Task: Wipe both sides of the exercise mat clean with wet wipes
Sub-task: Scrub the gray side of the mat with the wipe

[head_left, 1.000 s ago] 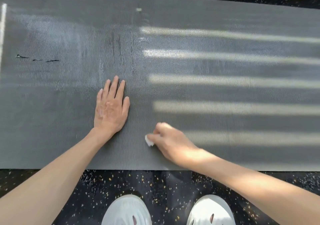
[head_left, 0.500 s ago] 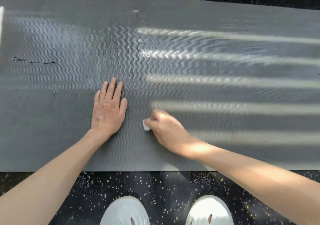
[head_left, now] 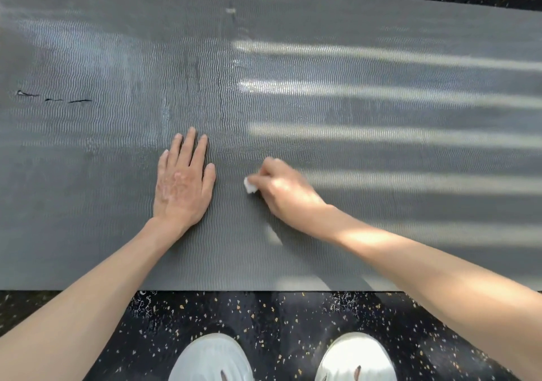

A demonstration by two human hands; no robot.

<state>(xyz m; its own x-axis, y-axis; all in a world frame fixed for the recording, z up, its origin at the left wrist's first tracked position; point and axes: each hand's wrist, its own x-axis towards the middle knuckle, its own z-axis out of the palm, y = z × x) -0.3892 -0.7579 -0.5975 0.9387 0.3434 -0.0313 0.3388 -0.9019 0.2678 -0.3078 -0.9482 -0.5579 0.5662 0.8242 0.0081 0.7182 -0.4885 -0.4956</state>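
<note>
A grey ribbed exercise mat (head_left: 352, 157) lies flat across the speckled floor and fills most of the view. My left hand (head_left: 181, 184) rests flat on it, palm down, fingers straight and together. Just to its right, my right hand (head_left: 281, 187) grips a small bunched white wet wipe (head_left: 250, 185) against the mat surface; only a corner of the wipe shows past the fingers. Wet sheen shows on the mat's left part.
Black speckled rubber floor (head_left: 264, 322) runs along the mat's near edge and beyond its far edge. Two white shoes (head_left: 211, 360) stand at the bottom. A few short dark tears (head_left: 79, 101) mark the mat at the left. Sunlight stripes cross the right half.
My right hand has slid the wipe away from the near edge, further up the mat. My left hand has stayed flat in place.
</note>
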